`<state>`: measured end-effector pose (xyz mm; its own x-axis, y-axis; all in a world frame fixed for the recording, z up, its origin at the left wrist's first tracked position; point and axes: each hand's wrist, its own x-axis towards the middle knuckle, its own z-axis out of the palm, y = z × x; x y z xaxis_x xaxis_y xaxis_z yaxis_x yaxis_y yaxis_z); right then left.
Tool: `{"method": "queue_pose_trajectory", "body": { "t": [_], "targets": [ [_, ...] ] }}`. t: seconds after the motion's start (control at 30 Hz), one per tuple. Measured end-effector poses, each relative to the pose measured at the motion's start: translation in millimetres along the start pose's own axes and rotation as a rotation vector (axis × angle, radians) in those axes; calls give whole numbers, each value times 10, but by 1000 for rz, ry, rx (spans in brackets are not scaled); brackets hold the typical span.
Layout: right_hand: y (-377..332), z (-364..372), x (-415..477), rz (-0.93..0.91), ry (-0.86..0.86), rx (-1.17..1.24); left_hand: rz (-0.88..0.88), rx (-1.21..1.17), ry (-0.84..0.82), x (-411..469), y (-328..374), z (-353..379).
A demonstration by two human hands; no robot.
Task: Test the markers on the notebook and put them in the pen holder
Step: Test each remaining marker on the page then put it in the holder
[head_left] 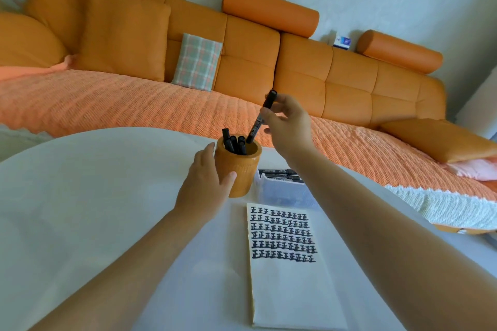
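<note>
Your left hand rests on the white table and wraps the near left side of the orange pen holder, thumb across its front wall and fingers curled round its far side; the holder stands upright against that palm; several black markers stand capped inside it, leaning toward your left fingertips; just right of them, one more black marker hangs tilted, its lower end at the holder's mouth and its upper end above your right hand; that hand hovers above and to the right of the holder, pinching the marker's upper half between thumb and fingertips, the other fingers loosely bent; below your right wrist sits a clear plastic box with more black markers lying in it; nearer you, under your right forearm, lies the notebook, its upper part filled with rows of black marks.
</note>
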<state>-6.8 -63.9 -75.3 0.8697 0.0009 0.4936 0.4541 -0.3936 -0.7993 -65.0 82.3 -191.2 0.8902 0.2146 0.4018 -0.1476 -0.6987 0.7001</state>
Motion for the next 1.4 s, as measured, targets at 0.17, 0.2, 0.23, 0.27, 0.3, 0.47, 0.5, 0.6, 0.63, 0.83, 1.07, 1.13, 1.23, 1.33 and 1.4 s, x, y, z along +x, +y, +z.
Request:
{"method": "queue_pose_trajectory", "body": {
  "t": [0.17,0.2,0.23,0.27,0.3,0.47,0.5,0.6,0.63,0.83,1.07,1.13,1.23,1.33,1.4],
  "targets": [
    [146,163,44,40,-205,-239,7,-39,3,58,-29,46],
    [180,168,27,58,-257,-289,18,-30,9,58,-36,48],
    [212,169,12,60,-297,-338,27,-21,11,54,-41,50],
    [238,167,-1,46,-323,-381,34,-18,12,51,-46,54],
    [249,159,-9,26,-341,-412,39,-14,12,49,-47,55],
    [253,103,-26,-9,-428,-559,37,18,-5,38,-54,46],
    [250,95,-18,-6,-443,-615,39,28,-5,33,-57,40],
    [193,93,29,38,-543,-687,49,58,2,31,-65,28],
    [167,84,43,49,-584,-681,47,62,4,29,-64,23],
    [283,-173,77,-39,-362,-499,100,57,174,-122,-27,41],
    [717,-442,34,164,-632,-940,298,93,31,-389,24,193],
    [769,-456,61,190,-680,-975,327,175,-54,-404,15,224],
    [783,-414,120,191,-749,-1032,334,242,-127,-384,-6,230],
    [797,-348,149,147,-819,-1137,358,281,-170,-369,-24,234],
    [794,-301,150,108,-879,-1226,371,297,-182,-370,-45,234]
  ]
}}
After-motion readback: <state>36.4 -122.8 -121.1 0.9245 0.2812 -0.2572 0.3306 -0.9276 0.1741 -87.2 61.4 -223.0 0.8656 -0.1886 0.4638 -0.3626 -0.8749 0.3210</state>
